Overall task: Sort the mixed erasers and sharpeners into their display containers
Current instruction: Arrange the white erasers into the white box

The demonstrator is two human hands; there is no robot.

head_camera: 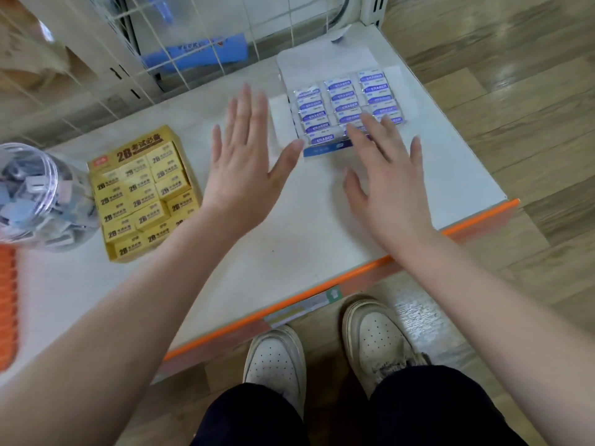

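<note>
A white display box at the back right of the shelf holds rows of blue-and-white wrapped erasers. A yellow box packed with yellow 2B erasers sits at the left. Farther left stands a clear plastic jar filled with small blue and grey sharpeners. My left hand hovers flat with fingers spread between the two boxes, its thumb near the white box's front corner. My right hand is spread flat too, fingertips over the front edge of the blue erasers. Neither hand holds anything.
The white shelf has an orange front edge with a price label. A wire grid panel stands behind, with blue packaging beyond it. An orange ridged item lies at the far left. My shoes stand on the wood floor below.
</note>
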